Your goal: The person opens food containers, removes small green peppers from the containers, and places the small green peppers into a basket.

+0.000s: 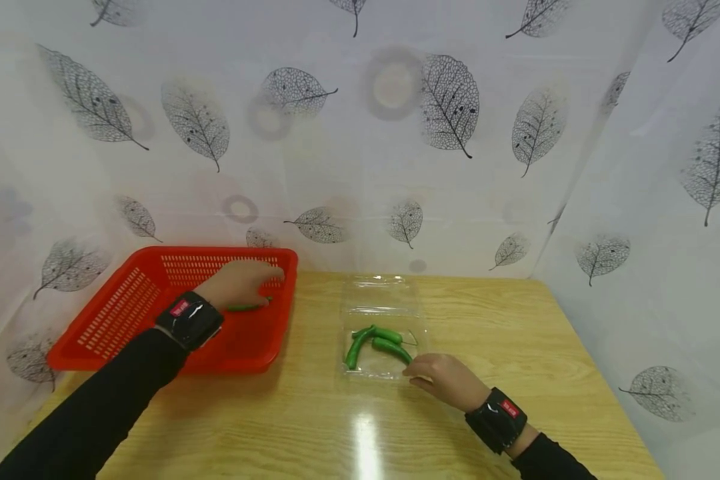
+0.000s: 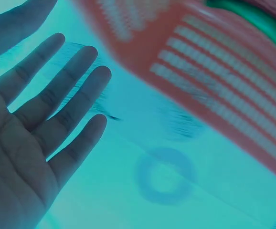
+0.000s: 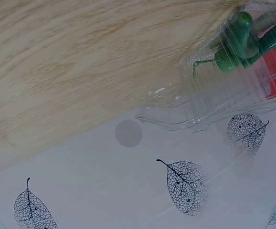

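Over the right side of a red plastic basket (image 1: pixel 270 347), my left hand (image 1: pixel 237 283) is held with its fingers straight and spread. Below it in the basket lies a green chili pepper (image 1: pixel 243 308), partly hidden by the hand; the left wrist view has a green pepper (image 2: pixel 252 19) at its top right. My right hand (image 1: pixel 447 379) pinches the near right corner of a clear plastic clamshell box (image 1: pixel 375 370). Its lid stands open at the back. Three green chili peppers (image 1: pixel 355 350) lie in the box, one with its tip close to my right fingertips.
The wooden table (image 1: pixel 486 320) carries both basket and box, with a strip of bare wood between them. A white curtain (image 1: pixel 360 167) with a leaf print hangs along the back and sides.
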Action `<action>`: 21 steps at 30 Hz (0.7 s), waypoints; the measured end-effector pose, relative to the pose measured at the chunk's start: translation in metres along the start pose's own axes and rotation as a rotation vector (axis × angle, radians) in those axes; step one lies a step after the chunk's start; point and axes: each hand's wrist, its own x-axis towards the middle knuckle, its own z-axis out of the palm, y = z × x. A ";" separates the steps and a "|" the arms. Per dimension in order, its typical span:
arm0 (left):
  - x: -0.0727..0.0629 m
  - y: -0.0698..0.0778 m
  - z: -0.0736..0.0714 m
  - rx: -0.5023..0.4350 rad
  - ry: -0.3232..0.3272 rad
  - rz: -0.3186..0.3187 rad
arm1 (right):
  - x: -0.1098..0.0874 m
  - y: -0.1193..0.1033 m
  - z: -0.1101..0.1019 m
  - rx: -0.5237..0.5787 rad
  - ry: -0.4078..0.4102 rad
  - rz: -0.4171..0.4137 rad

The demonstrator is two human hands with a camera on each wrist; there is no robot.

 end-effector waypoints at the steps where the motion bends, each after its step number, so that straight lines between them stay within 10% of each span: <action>1: 0.001 0.009 -0.003 0.011 0.017 0.027 | 0.000 0.000 0.000 -0.002 0.001 0.000; 10: 0.019 0.078 -0.006 0.025 0.048 0.225 | 0.000 0.001 0.001 0.002 0.010 -0.004; 21: 0.052 0.119 0.047 0.109 0.021 0.454 | -0.002 0.003 0.004 0.000 0.015 -0.013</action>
